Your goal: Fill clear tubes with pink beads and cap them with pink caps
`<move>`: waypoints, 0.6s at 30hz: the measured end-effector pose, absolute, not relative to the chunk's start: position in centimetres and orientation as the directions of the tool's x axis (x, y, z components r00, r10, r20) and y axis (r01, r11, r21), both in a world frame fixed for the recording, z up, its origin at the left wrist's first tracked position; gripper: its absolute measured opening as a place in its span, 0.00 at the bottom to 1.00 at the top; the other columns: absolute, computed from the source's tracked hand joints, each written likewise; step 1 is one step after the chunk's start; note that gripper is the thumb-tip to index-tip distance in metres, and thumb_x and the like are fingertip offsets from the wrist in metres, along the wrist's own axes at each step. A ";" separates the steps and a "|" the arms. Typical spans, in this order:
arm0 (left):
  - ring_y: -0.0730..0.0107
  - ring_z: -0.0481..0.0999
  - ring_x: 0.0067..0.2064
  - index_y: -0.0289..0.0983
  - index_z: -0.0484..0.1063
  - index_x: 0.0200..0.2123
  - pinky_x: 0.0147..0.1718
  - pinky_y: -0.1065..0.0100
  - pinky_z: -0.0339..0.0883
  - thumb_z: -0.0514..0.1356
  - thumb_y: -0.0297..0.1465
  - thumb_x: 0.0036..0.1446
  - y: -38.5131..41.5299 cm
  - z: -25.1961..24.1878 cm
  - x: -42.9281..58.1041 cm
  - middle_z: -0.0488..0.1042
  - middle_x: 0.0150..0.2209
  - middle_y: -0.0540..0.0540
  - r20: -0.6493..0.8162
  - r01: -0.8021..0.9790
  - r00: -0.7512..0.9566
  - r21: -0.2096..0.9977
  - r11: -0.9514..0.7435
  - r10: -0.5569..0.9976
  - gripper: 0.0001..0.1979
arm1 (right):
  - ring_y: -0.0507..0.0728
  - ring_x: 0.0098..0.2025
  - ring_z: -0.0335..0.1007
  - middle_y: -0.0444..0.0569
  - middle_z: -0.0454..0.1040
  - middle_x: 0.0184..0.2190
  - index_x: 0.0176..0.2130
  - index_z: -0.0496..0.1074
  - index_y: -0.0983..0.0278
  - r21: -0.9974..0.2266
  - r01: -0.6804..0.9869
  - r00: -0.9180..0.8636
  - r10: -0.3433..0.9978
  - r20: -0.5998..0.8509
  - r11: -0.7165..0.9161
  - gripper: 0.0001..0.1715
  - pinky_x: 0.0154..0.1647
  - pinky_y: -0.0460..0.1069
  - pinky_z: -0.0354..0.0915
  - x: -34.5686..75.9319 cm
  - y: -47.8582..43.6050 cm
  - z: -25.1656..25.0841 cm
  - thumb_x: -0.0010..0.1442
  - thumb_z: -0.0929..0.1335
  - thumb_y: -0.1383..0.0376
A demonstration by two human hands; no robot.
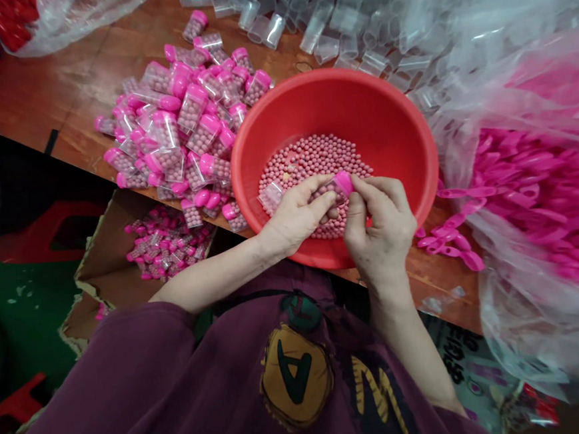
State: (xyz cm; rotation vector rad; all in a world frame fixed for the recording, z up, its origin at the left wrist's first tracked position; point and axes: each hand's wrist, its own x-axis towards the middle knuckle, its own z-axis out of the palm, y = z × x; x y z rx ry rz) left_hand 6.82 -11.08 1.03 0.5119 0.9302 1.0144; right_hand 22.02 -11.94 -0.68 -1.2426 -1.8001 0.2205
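Head view, table [82, 76]: one, brown and wood-like; green floor [19, 292] below; one cardboard box [111, 248] under its edge, holding small capped containers [166, 243]
Basin [393, 128]: one, red, on the table; pink pellets [322, 151] inside, too many to count
Hands: two; left hand [296, 210] gripping one pink-capped container [335, 188] over the basin; right hand [380, 216] with thumb and finger at its cap
Heaps: filled containers [195, 111], clear tubes [319, 27], pink plastic pieces [528, 191]; each past counting

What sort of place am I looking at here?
Probably a small workshop or packing room: a heap of pink-capped containers and a red basin of loose pink beads share a wooden table with many clear plastic tubes.
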 end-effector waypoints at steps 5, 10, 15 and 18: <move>0.78 0.72 0.34 0.37 0.82 0.44 0.38 0.73 0.70 0.67 0.26 0.69 -11.4 0.9 6.7 0.74 0.36 0.52 -0.393 -0.474 0.229 0.754 0.455 0.891 0.02 | 0.62 0.47 0.85 0.53 0.85 0.46 0.53 0.85 0.57 -0.604 0.617 -0.148 0.828 0.541 0.505 0.13 0.50 0.60 0.84 23.2 -12.0 -0.2 0.74 0.71 0.63; 0.75 0.72 0.36 0.37 0.82 0.43 0.40 0.72 0.71 0.69 0.29 0.68 -11.6 0.7 6.8 0.76 0.36 0.51 -0.406 -0.465 0.185 0.766 0.444 0.895 0.02 | 0.62 0.47 0.84 0.53 0.83 0.45 0.53 0.84 0.57 -0.661 0.649 0.014 0.863 0.505 0.376 0.13 0.50 0.61 0.83 21.1 -13.5 -0.2 0.76 0.69 0.63; 0.76 0.74 0.36 0.36 0.82 0.43 0.39 0.73 0.72 0.69 0.25 0.66 -11.2 1.2 6.7 0.76 0.35 0.52 -0.435 -0.468 0.146 0.761 0.449 0.889 0.03 | 0.64 0.55 0.83 0.58 0.82 0.51 0.62 0.80 0.61 -0.521 0.688 -0.219 0.829 0.515 0.505 0.23 0.56 0.62 0.83 21.7 -13.6 0.8 0.74 0.65 0.70; 0.78 0.73 0.32 0.35 0.81 0.43 0.35 0.73 0.70 0.70 0.25 0.65 -10.8 1.9 6.3 0.77 0.34 0.52 -0.416 -0.477 0.230 0.740 0.475 0.880 0.04 | 0.64 0.54 0.84 0.57 0.83 0.53 0.63 0.81 0.58 -0.628 0.577 -0.310 0.851 0.423 0.522 0.24 0.56 0.60 0.83 24.1 -12.8 2.1 0.72 0.69 0.70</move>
